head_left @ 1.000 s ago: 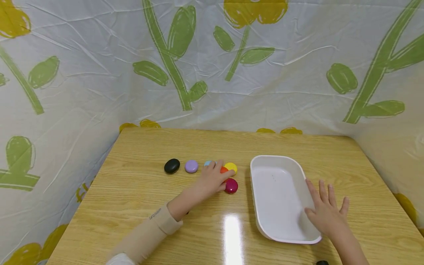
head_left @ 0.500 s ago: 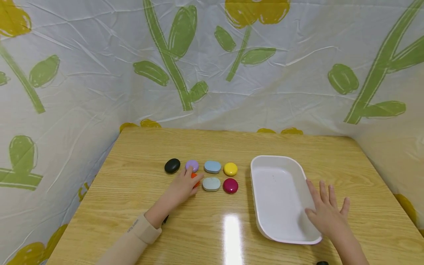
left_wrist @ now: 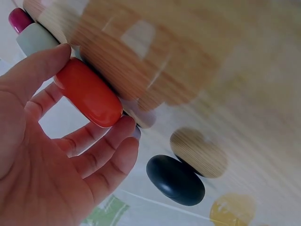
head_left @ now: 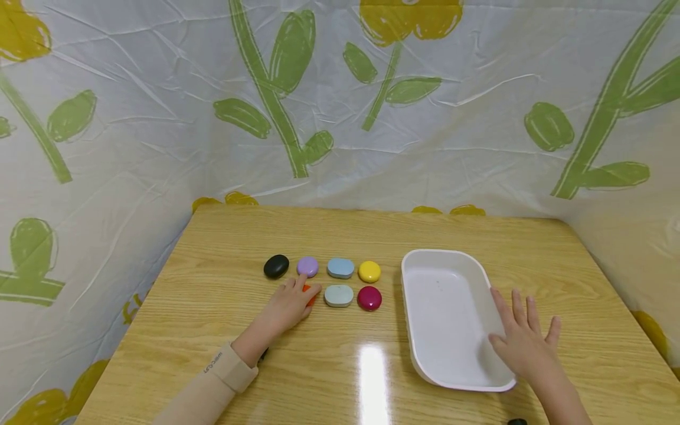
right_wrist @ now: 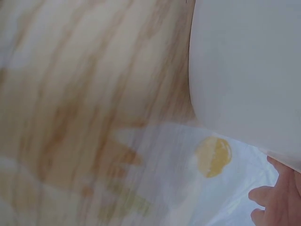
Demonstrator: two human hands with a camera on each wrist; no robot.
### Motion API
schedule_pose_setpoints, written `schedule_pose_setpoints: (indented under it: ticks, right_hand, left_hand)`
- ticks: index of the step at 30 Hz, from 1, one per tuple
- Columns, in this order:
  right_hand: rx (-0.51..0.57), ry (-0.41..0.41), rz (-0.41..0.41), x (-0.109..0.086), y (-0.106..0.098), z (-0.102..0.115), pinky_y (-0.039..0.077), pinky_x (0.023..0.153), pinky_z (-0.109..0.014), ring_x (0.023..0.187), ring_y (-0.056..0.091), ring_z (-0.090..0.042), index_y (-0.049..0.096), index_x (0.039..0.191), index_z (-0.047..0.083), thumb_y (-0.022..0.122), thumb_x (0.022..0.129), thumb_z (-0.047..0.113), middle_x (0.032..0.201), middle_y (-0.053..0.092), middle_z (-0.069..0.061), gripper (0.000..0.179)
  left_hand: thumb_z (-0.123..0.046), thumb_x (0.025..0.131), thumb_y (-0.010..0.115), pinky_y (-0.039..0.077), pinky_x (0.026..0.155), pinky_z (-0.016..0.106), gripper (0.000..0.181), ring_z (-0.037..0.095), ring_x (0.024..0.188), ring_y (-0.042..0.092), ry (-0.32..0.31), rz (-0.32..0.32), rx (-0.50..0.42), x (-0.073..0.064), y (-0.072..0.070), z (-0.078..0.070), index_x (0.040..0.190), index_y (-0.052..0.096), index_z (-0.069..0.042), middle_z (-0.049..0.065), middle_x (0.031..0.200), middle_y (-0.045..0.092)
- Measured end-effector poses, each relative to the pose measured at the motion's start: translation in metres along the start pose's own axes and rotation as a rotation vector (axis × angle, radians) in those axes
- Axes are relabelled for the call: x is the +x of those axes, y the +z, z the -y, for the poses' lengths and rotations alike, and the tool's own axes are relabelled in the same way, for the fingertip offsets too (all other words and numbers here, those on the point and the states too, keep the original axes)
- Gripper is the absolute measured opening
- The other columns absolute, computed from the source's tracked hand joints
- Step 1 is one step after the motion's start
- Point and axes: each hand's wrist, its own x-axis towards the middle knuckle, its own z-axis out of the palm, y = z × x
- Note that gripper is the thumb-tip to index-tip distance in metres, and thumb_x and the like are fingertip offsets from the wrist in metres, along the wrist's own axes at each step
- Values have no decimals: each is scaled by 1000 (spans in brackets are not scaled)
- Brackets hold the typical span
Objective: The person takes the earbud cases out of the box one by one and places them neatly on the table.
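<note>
My left hand [head_left: 285,306] pinches a glossy orange-red pebble-shaped piece [left_wrist: 90,93] between thumb and fingers, close over the table. Most of that orange piece [head_left: 310,297] is covered by the hand in the head view. Just beyond the fingertips lies a round purple piece [head_left: 307,266]; to the right is a pale grey-green oval [head_left: 339,296]. My right hand [head_left: 525,341], fingers spread, rests against the right rim of a white rectangular tray [head_left: 411,330]. In the right wrist view, part of that hand [right_wrist: 282,200] shows beside the tray's wall [right_wrist: 244,70].
A black oval piece [head_left: 276,266], a light blue oval [head_left: 340,268] and a yellow round one [head_left: 369,271] form a back row. A magenta round piece [head_left: 369,298] sits in front of the yellow. Floral-print cloth [head_left: 372,165] hangs behind the wooden table [head_left: 239,236].
My left hand has carried the orange piece leftward, from beside the yellow and magenta pieces to the grey-green oval's left, uncovering both ovals. The right hand and tray have stayed put.
</note>
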Motion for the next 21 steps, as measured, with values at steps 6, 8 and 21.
schedule_pose_setpoints:
  ticks: [6,8,21]
  right_hand:
    - [8,9,23,0,-2,2,-32,84,-59,128,-30,-37,-10,146,24,49,89,24,145,-18,-25,82]
    - [10,11,25,-1,-2,2,-32,85,-59,128,-30,-37,-10,146,24,49,89,24,145,-17,-25,82]
    - [25,-27,47,11,-21,6,-20,88,-69,130,-12,-51,-6,147,19,60,84,42,145,-2,-33,94]
  left_hand:
    - [-25,83,66,47,74,45,37,32,95,52,-14,20,-18,1,0,1,116,52,-17,16,115,45]
    - [-25,84,66,46,76,46,38,32,97,52,-20,38,-28,2,-1,1,119,52,-18,15,116,45]
    - [-36,88,58,36,92,53,50,37,117,44,-123,56,-68,12,-45,22,133,45,-18,16,134,43]
